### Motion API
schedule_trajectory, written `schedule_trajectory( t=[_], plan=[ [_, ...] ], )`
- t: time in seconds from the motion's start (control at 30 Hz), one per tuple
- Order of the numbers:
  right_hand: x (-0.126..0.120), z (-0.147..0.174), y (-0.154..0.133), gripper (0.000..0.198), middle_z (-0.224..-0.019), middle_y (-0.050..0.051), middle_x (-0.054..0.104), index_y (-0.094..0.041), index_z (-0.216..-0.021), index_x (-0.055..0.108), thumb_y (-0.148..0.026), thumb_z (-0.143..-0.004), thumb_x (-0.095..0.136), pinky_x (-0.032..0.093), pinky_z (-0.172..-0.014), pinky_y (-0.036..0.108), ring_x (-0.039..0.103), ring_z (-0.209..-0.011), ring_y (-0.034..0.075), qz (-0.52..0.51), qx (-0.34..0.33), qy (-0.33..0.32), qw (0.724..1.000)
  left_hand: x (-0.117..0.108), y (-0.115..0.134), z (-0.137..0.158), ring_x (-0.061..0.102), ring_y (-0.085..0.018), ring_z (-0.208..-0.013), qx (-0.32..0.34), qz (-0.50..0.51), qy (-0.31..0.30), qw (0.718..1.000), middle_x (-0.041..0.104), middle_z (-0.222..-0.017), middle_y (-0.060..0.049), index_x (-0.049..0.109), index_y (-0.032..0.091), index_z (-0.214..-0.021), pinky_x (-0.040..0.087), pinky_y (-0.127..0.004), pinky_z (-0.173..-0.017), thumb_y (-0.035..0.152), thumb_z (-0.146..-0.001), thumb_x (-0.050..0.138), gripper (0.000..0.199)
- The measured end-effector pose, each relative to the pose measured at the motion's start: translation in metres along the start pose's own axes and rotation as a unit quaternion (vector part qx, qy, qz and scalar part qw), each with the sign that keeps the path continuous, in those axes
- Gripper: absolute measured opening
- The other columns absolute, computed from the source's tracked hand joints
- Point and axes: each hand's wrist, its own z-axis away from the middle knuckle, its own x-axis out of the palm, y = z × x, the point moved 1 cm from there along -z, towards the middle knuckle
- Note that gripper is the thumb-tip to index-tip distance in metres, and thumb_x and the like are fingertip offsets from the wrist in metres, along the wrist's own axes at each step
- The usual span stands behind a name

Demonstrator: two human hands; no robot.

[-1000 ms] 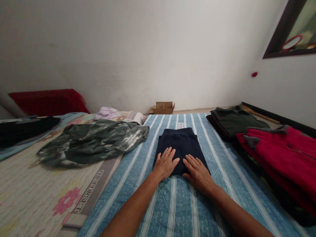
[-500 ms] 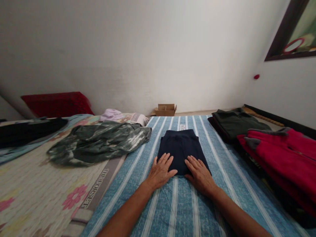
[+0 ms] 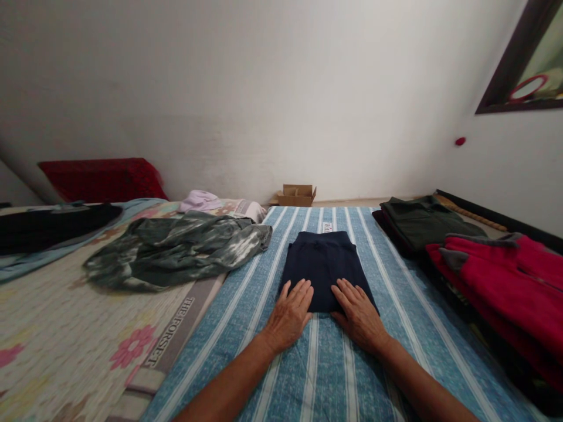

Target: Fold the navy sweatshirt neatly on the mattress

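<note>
A folded dark navy garment (image 3: 324, 264), perhaps trousers, lies flat on a blue and white striped sheet (image 3: 250, 316). On its near left corner rests my left hand (image 3: 289, 310), palm down with the fingers stretched out. My right hand (image 3: 357, 310) lies the same way on the near right part, its fingers flat on the cloth. Neither hand grips anything. The navy cloth under my fingers is hidden.
A crumpled grey-green patterned garment (image 3: 176, 249) lies to the left, with a lilac cloth (image 3: 201, 200) behind it. Stacked at the right are a dark green garment (image 3: 428, 223) and a pink fleece (image 3: 505, 269). Against the wall stands a cardboard box (image 3: 298, 195).
My left thumb has drawn in toward its fingers and off the navy garment. Both hands otherwise stay at its near edge, and the view has shifted slightly.
</note>
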Motion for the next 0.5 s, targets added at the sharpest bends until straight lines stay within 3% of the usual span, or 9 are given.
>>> schedule_trajectory(
  t=[0.23,0.5],
  plan=[
    [0.0062,0.0028,0.0011,0.05,-0.137,0.014,0.044,-0.017,-0.132,0.045,-0.022,-0.083,0.055,0.032,-0.102,0.048,0.035,-0.129,0.029,0.023,-0.015,0.039,0.999,0.0074,0.0043,0.0,0.032,-0.021,-0.132,0.065,-0.02,0.04,0.997,0.042,-0.14,-0.01,0.041,0.013,-0.132,0.029,-0.046,-0.106,0.011,-0.092,0.032,0.041],
    [0.0078,0.0043,0.0017,0.048,-0.135,0.015,0.046,-0.017,-0.13,0.047,-0.023,-0.083,0.055,0.034,-0.1,0.048,0.037,-0.128,0.029,0.034,-0.028,0.063,0.997,0.0105,0.0018,0.0002,0.04,-0.019,-0.127,0.105,-0.006,0.072,0.992,0.049,-0.134,-0.008,0.049,0.016,-0.125,0.035,-0.044,-0.102,0.012,-0.093,0.031,0.037]
  ],
)
